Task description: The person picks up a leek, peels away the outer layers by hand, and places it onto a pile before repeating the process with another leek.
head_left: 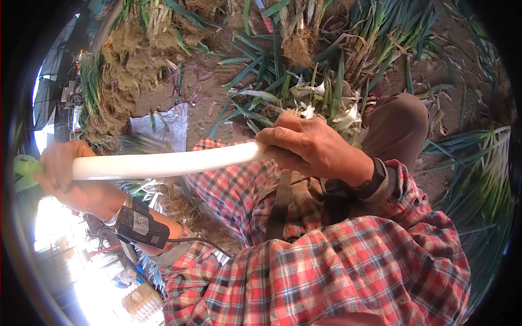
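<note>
A long white leek (168, 164), peeled and smooth, is stretched level across my lap between both hands. My left hand (70, 176) is wrapped round it near its green end, which pokes out past my fingers at the far left. At the other end my right hand (318, 144) grips the white root end; its fingers are curled over the tip and hide it. Just beyond my right hand lie green leaf pieces and white peeled scraps (348, 117).
Leeks with brown roots (299, 46) are heaped at the far side, more at the far left (117, 65). A bundle of green leeks (489, 168) lies on the right. A whitish plastic sheet (163, 127) rests on the soil. A black device (142, 225) with a cable is strapped to my left forearm.
</note>
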Motion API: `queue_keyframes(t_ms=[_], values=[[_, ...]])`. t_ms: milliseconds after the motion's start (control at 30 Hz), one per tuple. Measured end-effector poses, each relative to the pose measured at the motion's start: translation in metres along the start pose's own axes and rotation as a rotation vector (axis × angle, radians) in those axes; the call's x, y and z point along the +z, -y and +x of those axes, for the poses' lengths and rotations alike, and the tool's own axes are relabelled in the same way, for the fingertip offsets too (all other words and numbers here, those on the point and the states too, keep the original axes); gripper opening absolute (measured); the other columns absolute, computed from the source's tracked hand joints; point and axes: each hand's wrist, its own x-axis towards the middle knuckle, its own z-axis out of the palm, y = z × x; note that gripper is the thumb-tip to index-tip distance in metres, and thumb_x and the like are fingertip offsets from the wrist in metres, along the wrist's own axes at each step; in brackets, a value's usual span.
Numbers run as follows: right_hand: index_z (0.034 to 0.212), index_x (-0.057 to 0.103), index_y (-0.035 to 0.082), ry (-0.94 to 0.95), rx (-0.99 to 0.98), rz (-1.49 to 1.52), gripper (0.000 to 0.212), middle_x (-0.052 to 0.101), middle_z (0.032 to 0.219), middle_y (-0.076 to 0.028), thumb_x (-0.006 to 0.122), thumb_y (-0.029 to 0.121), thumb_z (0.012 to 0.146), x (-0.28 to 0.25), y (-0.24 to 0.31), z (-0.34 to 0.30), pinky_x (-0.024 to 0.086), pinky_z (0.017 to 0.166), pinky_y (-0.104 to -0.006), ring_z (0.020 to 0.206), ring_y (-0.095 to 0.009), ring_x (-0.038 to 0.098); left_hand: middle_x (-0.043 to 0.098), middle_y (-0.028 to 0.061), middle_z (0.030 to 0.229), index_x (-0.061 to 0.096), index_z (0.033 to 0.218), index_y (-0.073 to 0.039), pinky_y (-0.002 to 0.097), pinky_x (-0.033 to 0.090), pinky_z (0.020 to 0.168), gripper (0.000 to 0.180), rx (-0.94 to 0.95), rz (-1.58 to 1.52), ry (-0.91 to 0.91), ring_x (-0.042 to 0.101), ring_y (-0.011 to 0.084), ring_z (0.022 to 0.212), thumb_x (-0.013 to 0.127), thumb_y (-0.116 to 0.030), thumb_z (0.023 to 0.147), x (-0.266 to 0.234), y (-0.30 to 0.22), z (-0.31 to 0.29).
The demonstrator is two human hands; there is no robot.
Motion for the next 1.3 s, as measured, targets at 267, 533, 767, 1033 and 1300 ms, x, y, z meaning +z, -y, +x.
queue_keyframes(t_ms=[267,533,767,1033,1300], values=[[0.097,0.054,0.006,0.007,-0.022,-0.026,0.019,0.053,0.075,-0.010,0.067,0.012,0.085,0.006,-0.003,-0.007,0.045,0.052,-0.0415,0.059,-0.030,0.057,0.042,-0.0033,0.057,0.042,0.074,-0.012,0.0217,0.044,0.039,0.029,-0.008,-0.030,0.069,0.044,0.0072,0.042,0.046,-0.028,0.098,0.009,0.007,-0.002],[0.096,0.054,0.005,0.024,0.133,0.115,0.018,0.052,0.075,-0.010,0.067,0.011,0.085,0.008,-0.008,-0.011,0.046,0.059,-0.0423,0.067,-0.033,0.057,0.044,-0.0020,0.057,0.042,0.073,-0.013,0.0236,0.046,0.053,0.020,-0.086,0.018,0.113,0.046,0.0094,0.044,0.051,-0.014,0.090,0.006,0.000,-0.004],[0.112,0.060,0.007,0.120,0.004,-0.095,0.035,0.054,0.076,-0.007,0.071,0.012,0.080,0.007,0.012,-0.006,0.048,0.056,-0.0379,0.062,-0.024,0.057,0.045,-0.0010,0.056,0.042,0.073,-0.012,0.0247,0.047,0.054,0.017,-0.138,-0.112,0.094,0.046,0.0106,0.045,0.052,-0.010,0.087,0.003,-0.008,0.002],[0.092,0.051,0.004,0.003,0.032,0.052,0.016,0.053,0.075,-0.011,0.063,0.013,0.086,0.018,0.001,-0.013,0.047,0.057,-0.0413,0.064,-0.031,0.059,0.048,-0.0014,0.052,0.045,0.070,-0.011,0.0236,0.042,0.042,0.017,-0.119,-0.051,0.161,0.045,0.0093,0.040,0.057,-0.003,0.079,0.020,-0.003,-0.007],[0.087,0.055,-0.001,-0.044,0.782,-0.148,0.019,0.060,0.082,-0.027,0.061,0.016,0.089,0.026,-0.074,-0.053,0.047,0.067,-0.0471,0.077,-0.045,0.060,0.053,0.0000,0.047,0.049,0.065,-0.009,0.0216,0.036,0.034,0.019,-0.135,-0.179,0.485,0.045,0.0071,0.035,0.062,0.002,0.073,0.014,-0.006,-0.009]])
